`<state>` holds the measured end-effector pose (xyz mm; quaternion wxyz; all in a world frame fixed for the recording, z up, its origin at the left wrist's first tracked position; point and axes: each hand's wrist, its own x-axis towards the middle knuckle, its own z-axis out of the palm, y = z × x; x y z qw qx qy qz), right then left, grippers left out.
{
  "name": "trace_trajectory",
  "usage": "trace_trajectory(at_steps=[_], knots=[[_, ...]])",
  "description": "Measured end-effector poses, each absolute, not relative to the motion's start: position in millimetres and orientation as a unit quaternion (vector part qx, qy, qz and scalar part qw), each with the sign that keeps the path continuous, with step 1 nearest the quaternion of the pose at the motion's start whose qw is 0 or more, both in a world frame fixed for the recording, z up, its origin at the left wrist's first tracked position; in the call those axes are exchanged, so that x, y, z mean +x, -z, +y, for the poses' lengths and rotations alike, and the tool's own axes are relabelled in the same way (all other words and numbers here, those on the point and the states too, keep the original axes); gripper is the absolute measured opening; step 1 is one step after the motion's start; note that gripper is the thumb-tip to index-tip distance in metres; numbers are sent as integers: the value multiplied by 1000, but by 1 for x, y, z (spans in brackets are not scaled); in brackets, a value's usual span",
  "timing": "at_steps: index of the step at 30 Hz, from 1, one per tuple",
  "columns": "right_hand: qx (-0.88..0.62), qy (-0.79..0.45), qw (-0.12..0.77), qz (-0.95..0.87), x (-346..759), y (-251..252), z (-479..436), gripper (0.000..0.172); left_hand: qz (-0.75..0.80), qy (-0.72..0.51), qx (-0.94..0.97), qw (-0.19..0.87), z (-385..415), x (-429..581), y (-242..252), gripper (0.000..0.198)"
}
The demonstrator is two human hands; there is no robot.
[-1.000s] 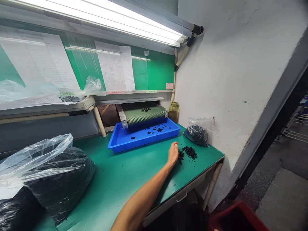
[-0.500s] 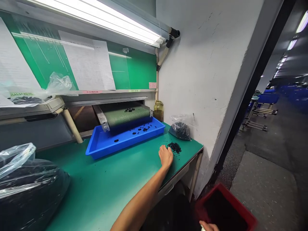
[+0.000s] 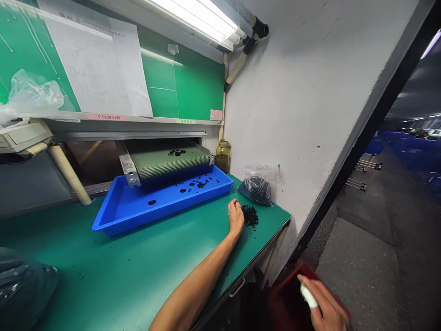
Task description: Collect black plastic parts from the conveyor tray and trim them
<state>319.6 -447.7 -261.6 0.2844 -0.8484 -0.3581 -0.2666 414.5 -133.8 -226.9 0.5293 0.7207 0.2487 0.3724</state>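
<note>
My left hand (image 3: 236, 216) rests on its edge on the green bench top (image 3: 138, 262), its fingers loosely cupped against a small pile of black pieces (image 3: 250, 216) and holding nothing that shows. My right hand (image 3: 325, 310) is low at the bottom right, off the bench, closed round a small white object (image 3: 308, 295). It sits over the rim of a red bin (image 3: 285, 303) on the floor.
A blue tray (image 3: 120, 214) with a few black pieces lies under a ribbed conveyor belt (image 3: 165, 163). A clear bag of black pieces (image 3: 257, 188) and a brown bottle (image 3: 223, 155) stand by the white wall. A large bag of black material (image 3: 20, 285) sits at the left.
My left hand has slid up against the pile and pushed it tighter. My right hand has risen into view with the white object. The view has shifted right and closer.
</note>
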Motion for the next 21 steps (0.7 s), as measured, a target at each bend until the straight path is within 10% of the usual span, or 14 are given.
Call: trace_trajectory(at_steps=[7,21], knots=[[-874,173,81,-446,411,162,-312,56,178,-331,702,605,-47,321,235,35],[-882,207,-58,-420,458,195,-245,38,184,-295,689,636,-8,283,242,31]])
